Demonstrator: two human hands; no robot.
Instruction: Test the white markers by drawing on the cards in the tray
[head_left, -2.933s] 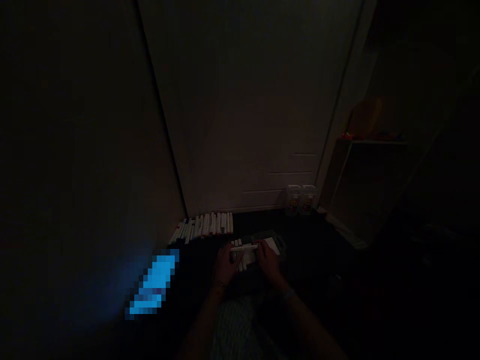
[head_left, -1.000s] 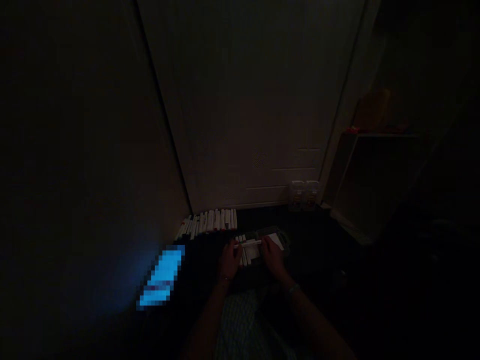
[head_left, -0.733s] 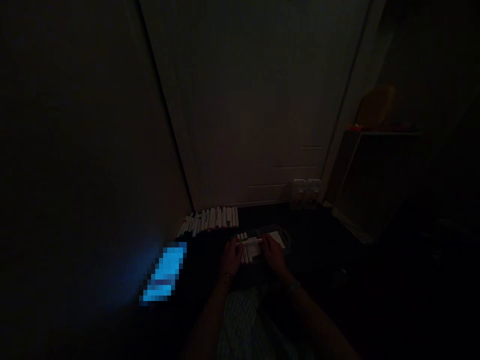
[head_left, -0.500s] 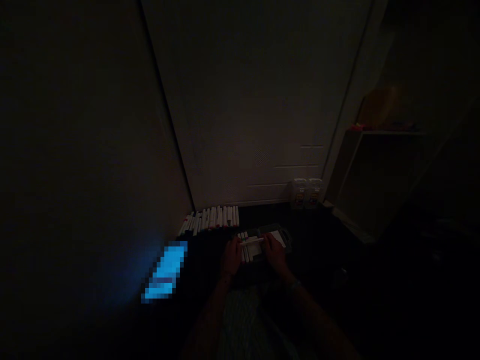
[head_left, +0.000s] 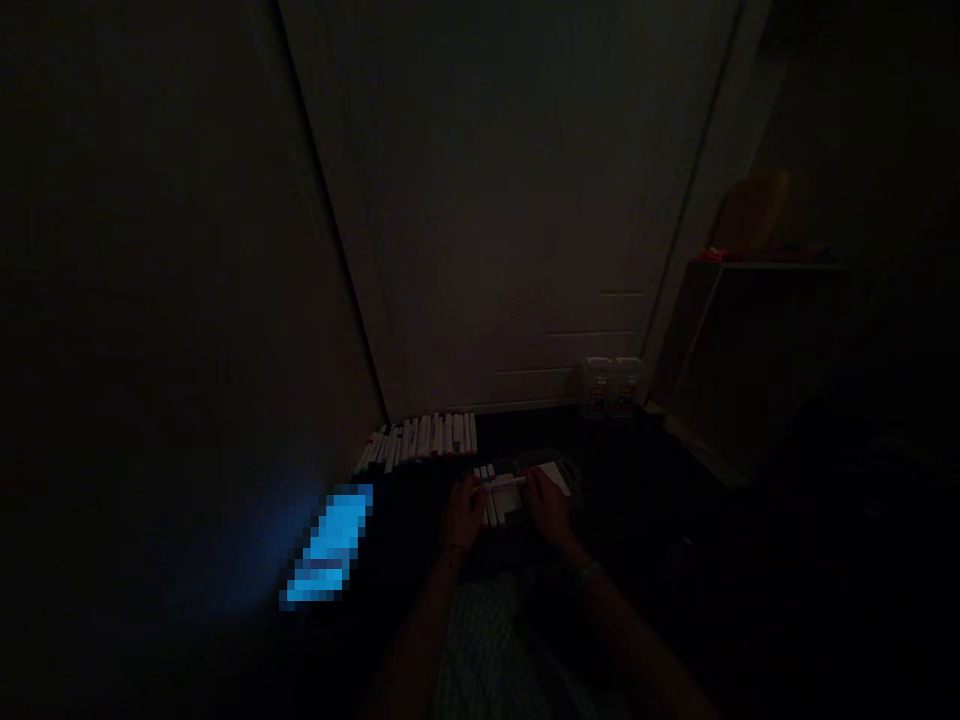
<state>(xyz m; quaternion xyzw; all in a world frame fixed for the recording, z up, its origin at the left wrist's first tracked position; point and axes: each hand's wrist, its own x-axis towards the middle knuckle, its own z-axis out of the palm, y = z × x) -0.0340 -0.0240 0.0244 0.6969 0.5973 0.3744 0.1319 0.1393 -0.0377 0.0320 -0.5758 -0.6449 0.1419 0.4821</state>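
In the dim head view, a white marker (head_left: 507, 484) lies crosswise between my two hands. My left hand (head_left: 465, 512) is closed on its left end, and my right hand (head_left: 548, 506) is closed around its right end. Below it sits an open clear plastic case (head_left: 574, 478) with a pale sheet (head_left: 556, 477) in its right part. Several white markers (head_left: 493, 508) stand side by side in the case's left part, close to my left fingers. Darkness hides the fingertips' detail.
A row of several white markers (head_left: 429, 436) lies at the back left by the wall. Two clear plastic cases (head_left: 611, 388) with labels stand upright at the back right. A glowing, blurred-out blue screen (head_left: 330, 543) is at the left. A shelf unit (head_left: 765, 264) rises on the right.
The picture has grown slightly darker. Both hands keep the marker in nearly the same place above the case.
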